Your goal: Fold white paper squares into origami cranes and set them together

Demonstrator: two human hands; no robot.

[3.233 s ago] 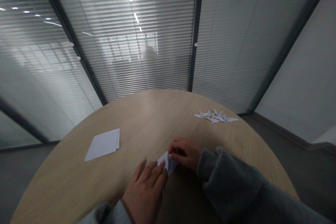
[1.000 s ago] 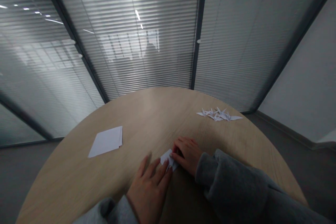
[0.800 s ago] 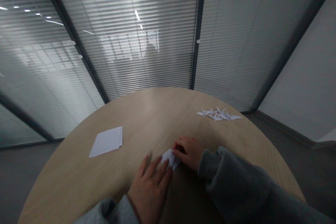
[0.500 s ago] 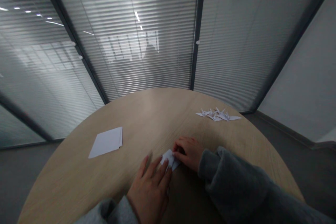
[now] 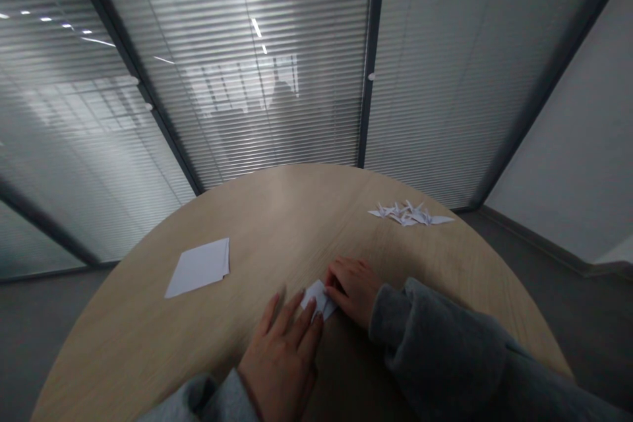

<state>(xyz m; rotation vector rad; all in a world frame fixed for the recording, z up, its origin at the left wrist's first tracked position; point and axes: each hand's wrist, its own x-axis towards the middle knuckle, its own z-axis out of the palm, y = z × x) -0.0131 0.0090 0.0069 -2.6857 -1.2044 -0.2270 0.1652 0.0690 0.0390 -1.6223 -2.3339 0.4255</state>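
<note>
A small folded piece of white paper (image 5: 314, 292) lies on the table between my hands. My left hand (image 5: 283, 357) rests over its left and near side, fingers stretched out and slightly spread, the fingertips pressing on the paper. At the paper's right edge, my right hand (image 5: 352, 289) is curled, with thumb and forefinger pinched on it. Part of the paper is hidden under my left fingers.
On the left of the round wooden table (image 5: 291, 211) lies a small stack of white paper sheets (image 5: 199, 266). Several folded white paper cranes (image 5: 408, 213) sit in a cluster at the back right. Glass panels with blinds (image 5: 297, 112) stand behind the table.
The whole view has shifted very slightly. Both hands keep nearly the same place on the folded paper.
</note>
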